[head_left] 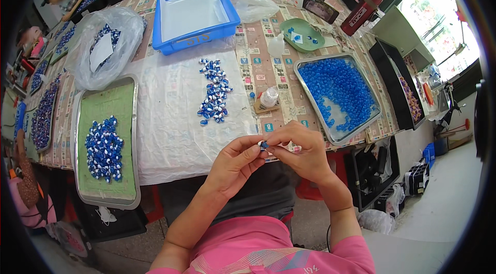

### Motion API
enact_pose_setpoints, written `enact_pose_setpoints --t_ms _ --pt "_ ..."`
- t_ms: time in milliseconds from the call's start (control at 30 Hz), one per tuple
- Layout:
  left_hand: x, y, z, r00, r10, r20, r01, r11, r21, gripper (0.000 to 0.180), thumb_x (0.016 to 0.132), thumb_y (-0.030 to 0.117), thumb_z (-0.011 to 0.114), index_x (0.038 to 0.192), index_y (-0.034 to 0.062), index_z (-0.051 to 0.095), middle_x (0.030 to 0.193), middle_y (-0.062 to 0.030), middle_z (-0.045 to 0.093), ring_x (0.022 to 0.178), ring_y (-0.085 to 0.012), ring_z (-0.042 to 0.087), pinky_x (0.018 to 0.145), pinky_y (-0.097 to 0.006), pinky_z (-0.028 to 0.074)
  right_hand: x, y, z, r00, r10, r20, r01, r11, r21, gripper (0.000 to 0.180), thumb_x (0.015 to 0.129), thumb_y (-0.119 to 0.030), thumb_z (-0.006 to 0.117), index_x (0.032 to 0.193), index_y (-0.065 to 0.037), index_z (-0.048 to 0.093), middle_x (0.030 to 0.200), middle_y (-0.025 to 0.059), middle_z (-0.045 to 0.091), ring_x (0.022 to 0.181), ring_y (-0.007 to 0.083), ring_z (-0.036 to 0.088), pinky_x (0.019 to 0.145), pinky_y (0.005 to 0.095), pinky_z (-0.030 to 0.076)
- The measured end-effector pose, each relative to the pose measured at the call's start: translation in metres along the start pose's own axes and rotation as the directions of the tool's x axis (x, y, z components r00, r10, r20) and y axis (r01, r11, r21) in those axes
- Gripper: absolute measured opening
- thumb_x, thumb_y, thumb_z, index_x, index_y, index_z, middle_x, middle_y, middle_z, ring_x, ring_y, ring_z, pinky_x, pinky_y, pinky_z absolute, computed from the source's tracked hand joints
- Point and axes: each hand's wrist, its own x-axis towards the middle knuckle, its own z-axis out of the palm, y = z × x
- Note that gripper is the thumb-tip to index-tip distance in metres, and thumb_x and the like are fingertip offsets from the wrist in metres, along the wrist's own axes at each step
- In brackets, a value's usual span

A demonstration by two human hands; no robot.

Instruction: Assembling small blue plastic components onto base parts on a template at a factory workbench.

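Head view: left hand (236, 161) and right hand (302, 151) were both clamped on a piece (264, 145) near the desk's (264, 73) front edge. Beyond stood a bottle (269, 97); blue-and-white pieces (214, 93) lay leftward on a sheet (168, 119), blue beads (338, 85) rightward in a tray (304, 87); farther back stood a basin (169, 47).

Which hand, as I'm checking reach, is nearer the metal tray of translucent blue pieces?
The right hand. It is just left of the near corner of the tray; the left hand is farther left, beyond the right hand.
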Motion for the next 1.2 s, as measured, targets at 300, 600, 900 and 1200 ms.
enact_pose_setpoints --t_ms 300,600,900,1200 --pt "0.0 -0.004 -0.007 0.998 -0.048 -0.029 0.049 0.998 0.036 0.022 0.095 0.006 0.064 0.117 0.0025 0.065 0.102 -0.0086 0.07 0.087 -0.0144 0.069 0.08 -0.029 0.059 0.003 0.004 -0.009 0.993 -0.042 0.108 0.037 0.998 0.045 0.019 0.069 0.004 0.078 0.085 -0.005 0.073 0.086 0.0051 0.074 0.08 0.0196 0.068 0.074 0.0313 0.051" --pt "-0.002 -0.011 0.017 0.995 -0.08 -0.059 0.082 0.996 0.026 0.015 0.094 0.005 0.065 0.108 0.0013 0.063 0.094 -0.0083 0.069 0.082 -0.0157 0.069 0.075 -0.029 0.058 -0.004 0.007 -0.034 0.985 -0.003 0.172 -0.02 0.991 0.135 0.014 0.076 0.001 0.078 0.089 -0.004 0.074 0.092 0.0079 0.074 0.087 0.0215 0.071 0.076 0.0312 0.054" --pt "-0.082 0.101 -0.028 0.397 0.917 -0.045 -0.136 0.107 0.985 0.018 0.088 -0.001 0.065 0.107 -0.0013 0.065 0.095 -0.0038 0.066 0.083 -0.0117 0.061 0.077 -0.024 0.05 -0.018 0.086 -0.139 0.944 0.071 -0.322 -0.222 0.859 -0.461 0.022 0.077 0.004 0.069 0.097 -0.005 0.073 0.103 0.0082 0.072 0.097 0.0245 0.066 0.08 0.034 0.053" --pt "-0.169 0.179 -0.106 0.398 0.914 0.079 0.606 -0.327 0.725 0.02 0.094 0.007 0.061 0.112 -0.0007 0.066 0.098 -0.0095 0.069 0.082 -0.0165 0.064 0.07 -0.03 0.051 -0.021 0.146 -0.182 0.937 0.193 -0.292 -0.34 0.701 -0.627 0.018 0.076 0.0 0.07 0.093 -0.005 0.071 0.097 0.0083 0.07 0.095 0.0289 0.06 0.086 0.0398 0.048"
